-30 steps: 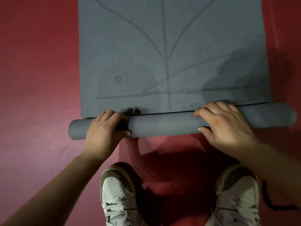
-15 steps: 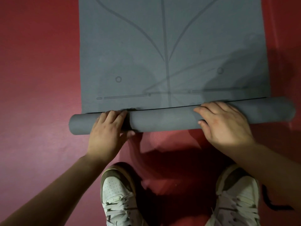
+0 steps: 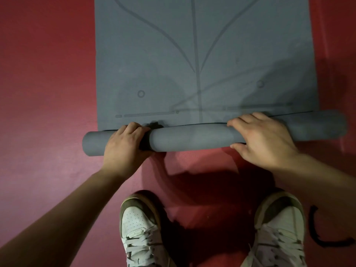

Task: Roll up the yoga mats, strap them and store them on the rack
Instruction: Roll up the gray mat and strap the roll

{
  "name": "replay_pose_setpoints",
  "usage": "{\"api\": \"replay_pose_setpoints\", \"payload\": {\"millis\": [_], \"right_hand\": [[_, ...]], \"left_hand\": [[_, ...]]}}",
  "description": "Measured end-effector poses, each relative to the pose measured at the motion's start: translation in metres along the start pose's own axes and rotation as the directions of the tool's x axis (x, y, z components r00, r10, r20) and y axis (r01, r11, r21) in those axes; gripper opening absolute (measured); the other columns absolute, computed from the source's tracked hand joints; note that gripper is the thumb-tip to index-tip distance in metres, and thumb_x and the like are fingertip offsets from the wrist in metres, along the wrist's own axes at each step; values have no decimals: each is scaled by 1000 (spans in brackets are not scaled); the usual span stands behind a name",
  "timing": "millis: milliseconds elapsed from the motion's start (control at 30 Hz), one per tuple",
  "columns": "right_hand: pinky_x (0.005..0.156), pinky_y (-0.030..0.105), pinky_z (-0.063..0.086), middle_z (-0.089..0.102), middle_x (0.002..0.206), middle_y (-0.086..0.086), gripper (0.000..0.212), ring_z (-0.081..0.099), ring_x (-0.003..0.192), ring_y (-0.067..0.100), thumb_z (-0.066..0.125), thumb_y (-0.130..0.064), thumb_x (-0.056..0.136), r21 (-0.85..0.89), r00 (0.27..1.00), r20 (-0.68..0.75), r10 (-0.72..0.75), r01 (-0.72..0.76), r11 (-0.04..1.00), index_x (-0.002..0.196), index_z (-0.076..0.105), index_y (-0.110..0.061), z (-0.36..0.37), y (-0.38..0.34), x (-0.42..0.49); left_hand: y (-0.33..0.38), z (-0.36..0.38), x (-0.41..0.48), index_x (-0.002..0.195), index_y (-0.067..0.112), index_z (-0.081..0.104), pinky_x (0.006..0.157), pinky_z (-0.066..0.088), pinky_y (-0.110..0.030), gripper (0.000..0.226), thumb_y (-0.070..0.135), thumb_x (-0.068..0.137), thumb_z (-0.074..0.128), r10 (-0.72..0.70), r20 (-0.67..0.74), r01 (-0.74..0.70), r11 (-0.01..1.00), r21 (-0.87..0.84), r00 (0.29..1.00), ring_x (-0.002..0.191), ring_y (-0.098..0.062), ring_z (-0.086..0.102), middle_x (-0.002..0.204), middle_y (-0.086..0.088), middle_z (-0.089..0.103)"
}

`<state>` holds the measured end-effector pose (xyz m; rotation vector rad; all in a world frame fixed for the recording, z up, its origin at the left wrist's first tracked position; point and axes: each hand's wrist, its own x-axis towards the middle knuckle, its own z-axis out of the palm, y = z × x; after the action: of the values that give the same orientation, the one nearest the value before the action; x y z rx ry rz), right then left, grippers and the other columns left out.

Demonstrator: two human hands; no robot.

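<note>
1. The grey yoga mat (image 3: 192, 54) lies on the red floor (image 3: 48, 74). Only its near end is rolled up and most of it is flat. It is not tied or put away yet
2. The left hand (image 3: 123, 145) and right hand (image 3: 264, 141) reach down, curl over the roll (image 3: 192, 138) and grip it

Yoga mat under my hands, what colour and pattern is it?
Grey-blue yoga mat with darker curved and straight lines and small circles, seen in the head view.
</note>
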<state>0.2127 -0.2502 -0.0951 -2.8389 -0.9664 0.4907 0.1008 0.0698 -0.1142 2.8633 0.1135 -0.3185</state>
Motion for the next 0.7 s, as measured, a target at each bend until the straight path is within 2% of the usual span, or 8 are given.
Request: {"api": "replay_pose_setpoints", "payload": {"millis": [167, 300, 433, 500, 600, 700], "right_hand": [[72, 37, 54, 65, 101, -6, 51, 60, 97, 23, 77, -45, 65, 19, 996, 92, 10, -11, 1000, 111, 61, -30, -1, -4, -15], [74, 33, 52, 65, 103, -9, 52, 60, 100, 21, 75, -50, 66, -4, 992, 129, 10, -10, 1000, 113, 61, -33, -1, -6, -19], [83, 33, 49, 64, 117, -6, 61, 59, 111, 21, 73, -52, 72, 21, 988, 154, 14, -17, 1000, 125, 51, -31, -7, -2, -9], [85, 33, 49, 63, 119, -5, 60, 58, 114, 21, 71, -51, 75, 33, 986, 169, 12, -18, 999, 125, 45, -31, -10, -1, -5], [88, 34, 47, 60, 120, -4, 53, 57, 114, 22, 71, -46, 76, 56, 983, 184, 6, -17, 998, 123, 50, -31, -10, -2, -3], [90, 40, 46, 53, 118, 0, 53, 51, 110, 26, 76, -41, 72, 61, 992, 127, 15, -23, 998, 120, 59, -27, -5, -2, -6]], "left_hand": [[1, -1, -18, 117, 20, 68, 75, 49, -39, 67, 41, 58, 92, 10, 74, -7, 999, -34, 997, 89, -28, 60, 99, 0, 60], [4, -3, -26, 118, 18, 61, 76, 48, -39, 73, 39, 55, 93, -24, 64, 29, 997, -77, 998, 94, -30, 61, 103, -1, 65], [0, -8, -13, 112, 19, 61, 73, 38, -32, 61, 36, 62, 91, -35, 132, 57, 984, -169, 991, 97, -27, 59, 107, 1, 63], [-2, -7, -9, 113, 20, 63, 79, 42, -35, 59, 33, 63, 91, -25, 135, 51, 979, -196, 991, 100, -27, 56, 111, 1, 59], [-5, -4, -9, 118, 24, 66, 90, 43, -41, 61, 34, 63, 91, -48, 80, 60, 986, -155, 996, 106, -27, 45, 117, -4, 51], [-6, -6, -7, 120, 25, 66, 86, 46, -45, 59, 39, 66, 87, -16, 97, 29, 991, -129, 995, 100, -23, 44, 110, 1, 54]]}}
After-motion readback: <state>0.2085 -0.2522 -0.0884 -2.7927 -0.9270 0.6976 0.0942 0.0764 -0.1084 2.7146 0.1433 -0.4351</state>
